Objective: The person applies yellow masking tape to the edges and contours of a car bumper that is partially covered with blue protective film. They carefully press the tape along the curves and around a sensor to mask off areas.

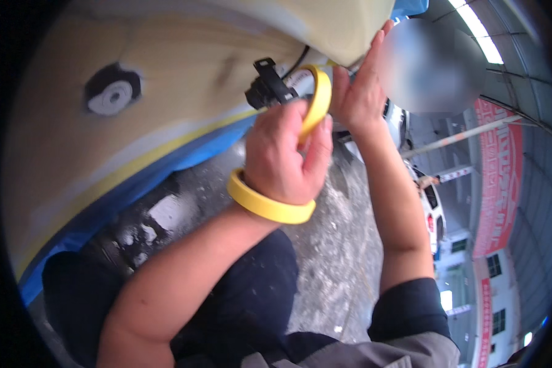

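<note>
The left hand (282,153) grips a yellow tape roll (325,92) near a black bracket (273,83), a second roll (270,207) circling the wrist; the right hand (363,101) is raised, fingers extended, its contact unclear. Yellow edging (153,156) and blue sheeting (208,147) already line the lower side of a beige panel (184,73); the stretch by the hands appears unfinished.

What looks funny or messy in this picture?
A yellow ring-shaped roll, probably tape, circles the wrist of the left hand like a bracelet, an odd spot for it. Irregular white blotches on the grey floor look like spilled paint, though I can't be sure.
</note>
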